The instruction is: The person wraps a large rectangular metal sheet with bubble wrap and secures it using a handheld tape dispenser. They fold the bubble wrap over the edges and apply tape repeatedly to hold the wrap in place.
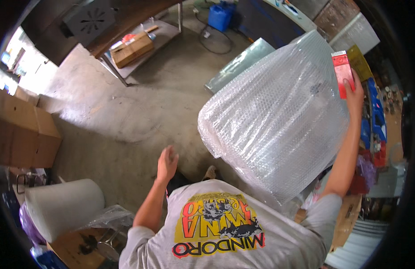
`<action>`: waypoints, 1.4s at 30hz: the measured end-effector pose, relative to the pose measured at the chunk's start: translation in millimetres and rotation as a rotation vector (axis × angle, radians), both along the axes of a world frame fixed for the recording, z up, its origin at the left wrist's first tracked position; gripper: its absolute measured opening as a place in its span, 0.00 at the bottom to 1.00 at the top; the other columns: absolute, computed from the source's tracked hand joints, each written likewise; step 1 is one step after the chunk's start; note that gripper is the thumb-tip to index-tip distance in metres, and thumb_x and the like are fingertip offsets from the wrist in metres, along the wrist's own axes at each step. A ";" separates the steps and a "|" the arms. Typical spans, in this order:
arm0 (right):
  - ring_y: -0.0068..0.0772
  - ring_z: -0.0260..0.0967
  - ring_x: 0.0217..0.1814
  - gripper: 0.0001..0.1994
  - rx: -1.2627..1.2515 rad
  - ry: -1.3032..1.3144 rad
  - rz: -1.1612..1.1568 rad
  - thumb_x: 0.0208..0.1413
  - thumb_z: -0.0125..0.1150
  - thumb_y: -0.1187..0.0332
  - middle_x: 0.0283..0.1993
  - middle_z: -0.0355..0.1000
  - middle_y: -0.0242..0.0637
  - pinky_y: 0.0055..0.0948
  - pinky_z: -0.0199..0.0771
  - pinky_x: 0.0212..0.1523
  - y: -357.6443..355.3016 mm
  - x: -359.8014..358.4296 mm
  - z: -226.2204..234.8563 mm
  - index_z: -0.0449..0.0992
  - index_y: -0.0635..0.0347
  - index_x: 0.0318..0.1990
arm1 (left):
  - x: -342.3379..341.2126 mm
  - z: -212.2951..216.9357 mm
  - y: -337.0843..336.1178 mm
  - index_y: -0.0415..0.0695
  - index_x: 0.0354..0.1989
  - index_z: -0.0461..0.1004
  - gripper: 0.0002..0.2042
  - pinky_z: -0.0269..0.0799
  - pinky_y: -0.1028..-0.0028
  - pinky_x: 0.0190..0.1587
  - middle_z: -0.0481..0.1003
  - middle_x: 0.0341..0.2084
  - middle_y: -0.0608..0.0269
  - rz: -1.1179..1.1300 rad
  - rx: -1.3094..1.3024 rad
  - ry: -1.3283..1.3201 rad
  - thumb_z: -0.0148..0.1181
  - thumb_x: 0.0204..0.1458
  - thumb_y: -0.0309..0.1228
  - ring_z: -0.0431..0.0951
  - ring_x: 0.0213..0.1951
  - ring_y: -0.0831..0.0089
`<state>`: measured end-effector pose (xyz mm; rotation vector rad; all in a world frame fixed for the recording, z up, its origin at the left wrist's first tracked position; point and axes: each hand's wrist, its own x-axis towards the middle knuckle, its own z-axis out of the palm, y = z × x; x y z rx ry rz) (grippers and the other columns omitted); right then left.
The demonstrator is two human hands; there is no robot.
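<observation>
My right hand [354, 94] is shut on a red box [342, 74] with a pale top end, out at the far right. The thumb lies across its face. Just left of it stands a large, bulky bundle [270, 116] covered in clear bubble wrap, its kind hidden under the layers. My left hand [167, 163] hangs over the floor in front of me, apart from the bundle. Its fingers are loosely bent, and I see nothing in them.
A bubble wrap roll [66, 206] and a brown carton [23, 130] are on the left. At the back are a low table [165, 38] bearing an open carton [132, 48] and a blue jug [221, 17]. Blue bins [377, 112] line the right side.
</observation>
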<state>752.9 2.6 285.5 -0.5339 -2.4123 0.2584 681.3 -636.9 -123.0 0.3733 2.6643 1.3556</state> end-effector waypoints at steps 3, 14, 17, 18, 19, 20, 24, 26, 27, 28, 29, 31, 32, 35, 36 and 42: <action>0.38 0.66 0.69 0.30 -0.132 -0.028 0.049 0.63 0.60 0.61 0.68 0.68 0.47 0.35 0.62 0.68 -132.8 40.0 -27.4 0.64 0.65 0.69 | -92.1 65.2 43.0 0.37 0.55 0.72 0.18 0.75 0.66 0.52 0.79 0.43 0.54 -0.196 0.251 -0.132 0.62 0.61 0.32 0.79 0.47 0.66; 0.47 0.76 0.59 0.31 -0.912 -0.720 0.482 0.55 0.72 0.66 0.61 0.74 0.52 0.37 0.74 0.58 -451.1 18.3 -129.4 0.70 0.63 0.66 | -114.3 109.6 13.7 0.35 0.61 0.72 0.28 0.70 0.76 0.48 0.77 0.44 0.63 -1.229 0.867 -1.474 0.59 0.63 0.48 0.74 0.42 0.79; 0.46 0.78 0.57 0.31 -0.974 -0.820 0.465 0.56 0.71 0.66 0.62 0.74 0.50 0.34 0.76 0.56 -464.8 1.8 -124.4 0.69 0.61 0.67 | -100.8 86.8 -11.7 0.37 0.52 0.76 0.17 0.74 0.79 0.41 0.78 0.36 0.66 -0.983 1.120 -1.727 0.60 0.64 0.39 0.77 0.37 0.81; 0.46 0.78 0.57 0.32 -0.981 -0.849 0.469 0.56 0.71 0.66 0.62 0.74 0.50 0.34 0.76 0.56 -467.7 -3.2 -121.8 0.69 0.61 0.67 | -100.1 82.6 -17.6 0.38 0.49 0.77 0.14 0.76 0.78 0.39 0.78 0.34 0.67 -0.944 1.159 -1.778 0.60 0.64 0.37 0.78 0.37 0.81; 0.45 0.78 0.56 0.32 -0.980 -0.871 0.491 0.56 0.71 0.66 0.62 0.74 0.50 0.34 0.76 0.56 -470.2 -9.4 -120.4 0.68 0.60 0.68 | -100.9 80.7 -24.2 0.39 0.47 0.77 0.11 0.78 0.78 0.38 0.78 0.33 0.67 -0.902 1.198 -1.824 0.60 0.64 0.34 0.80 0.37 0.80; 0.45 0.78 0.56 0.32 -0.976 -0.895 0.494 0.56 0.71 0.66 0.62 0.74 0.50 0.34 0.76 0.55 -472.1 -15.3 -119.6 0.68 0.60 0.68 | -102.1 80.4 -28.6 0.39 0.46 0.77 0.10 0.77 0.79 0.37 0.78 0.34 0.67 -0.854 1.186 -1.886 0.60 0.64 0.33 0.79 0.36 0.81; 0.45 0.78 0.57 0.32 -0.973 -0.953 0.509 0.56 0.70 0.67 0.62 0.74 0.51 0.34 0.76 0.55 -478.9 -33.0 -119.6 0.68 0.60 0.68 | -105.7 85.6 -38.2 0.39 0.45 0.77 0.09 0.77 0.80 0.35 0.79 0.34 0.68 -0.850 1.207 -1.941 0.60 0.64 0.32 0.78 0.32 0.83; 0.45 0.78 0.57 0.32 -0.980 -0.963 0.506 0.56 0.70 0.67 0.62 0.74 0.51 0.34 0.76 0.55 -479.5 -38.2 -120.6 0.68 0.61 0.68 | -106.0 84.7 -37.8 0.39 0.46 0.77 0.09 0.79 0.80 0.34 0.79 0.33 0.69 -0.910 1.242 -1.881 0.60 0.64 0.31 0.79 0.32 0.83; 0.45 0.78 0.57 0.31 -0.983 -0.968 0.509 0.57 0.70 0.67 0.62 0.74 0.51 0.34 0.76 0.55 -479.4 -40.1 -120.6 0.68 0.61 0.68 | -105.7 83.2 -36.8 0.39 0.46 0.76 0.09 0.78 0.81 0.34 0.79 0.33 0.69 -0.921 1.256 -1.863 0.60 0.64 0.31 0.79 0.31 0.83; 0.44 0.78 0.57 0.31 -0.991 -0.951 0.535 0.57 0.70 0.66 0.62 0.74 0.51 0.34 0.76 0.55 -478.9 -41.3 -119.4 0.68 0.61 0.68 | -105.4 81.6 -35.1 0.39 0.47 0.76 0.09 0.78 0.81 0.33 0.79 0.33 0.69 -0.936 1.258 -1.863 0.60 0.64 0.31 0.79 0.31 0.83; 0.44 0.78 0.57 0.31 -1.008 -0.950 0.507 0.57 0.69 0.66 0.62 0.74 0.51 0.34 0.76 0.55 -478.8 -42.5 -118.3 0.68 0.61 0.68 | -105.3 79.8 -33.7 0.39 0.47 0.77 0.09 0.78 0.81 0.34 0.79 0.33 0.69 -0.952 1.235 -1.812 0.60 0.64 0.31 0.79 0.31 0.82; 0.43 0.78 0.57 0.30 -1.054 -0.914 0.493 0.58 0.68 0.67 0.62 0.74 0.51 0.34 0.76 0.56 -478.9 -44.3 -113.3 0.68 0.61 0.67 | -106.3 78.8 -28.7 0.40 0.46 0.77 0.08 0.77 0.80 0.34 0.79 0.33 0.70 -0.990 1.168 -1.750 0.60 0.64 0.30 0.79 0.31 0.82; 0.42 0.78 0.58 0.30 -1.049 -0.937 0.441 0.59 0.68 0.67 0.63 0.73 0.51 0.34 0.75 0.56 -479.5 -45.4 -110.3 0.67 0.62 0.68 | -107.9 80.1 -24.9 0.39 0.45 0.78 0.08 0.76 0.79 0.34 0.79 0.32 0.70 -0.979 1.072 -1.566 0.60 0.64 0.30 0.78 0.30 0.82; 0.41 0.76 0.61 0.31 -1.028 -1.011 0.267 0.60 0.66 0.67 0.65 0.72 0.52 0.34 0.74 0.58 -483.2 -47.7 -103.6 0.64 0.63 0.70 | -119.0 90.9 -10.3 0.39 0.42 0.79 0.07 0.74 0.75 0.35 0.79 0.29 0.68 -0.957 0.834 -1.068 0.61 0.63 0.29 0.77 0.30 0.80; 0.41 0.75 0.62 0.32 -1.022 -1.028 0.216 0.60 0.65 0.66 0.65 0.71 0.52 0.35 0.73 0.59 -484.6 -47.5 -103.4 0.63 0.63 0.70 | -124.6 96.3 -5.2 0.39 0.40 0.79 0.07 0.74 0.73 0.36 0.79 0.28 0.66 -0.954 0.791 -0.929 0.62 0.62 0.29 0.77 0.30 0.79; 0.36 0.71 0.65 0.35 -1.000 -0.867 0.182 0.62 0.63 0.65 0.66 0.70 0.52 0.34 0.68 0.64 -464.7 -23.8 -105.4 0.57 0.65 0.73 | -177.3 121.2 39.9 0.39 0.36 0.80 0.04 0.74 0.71 0.38 0.80 0.25 0.63 -0.973 0.612 -0.703 0.63 0.58 0.27 0.78 0.31 0.77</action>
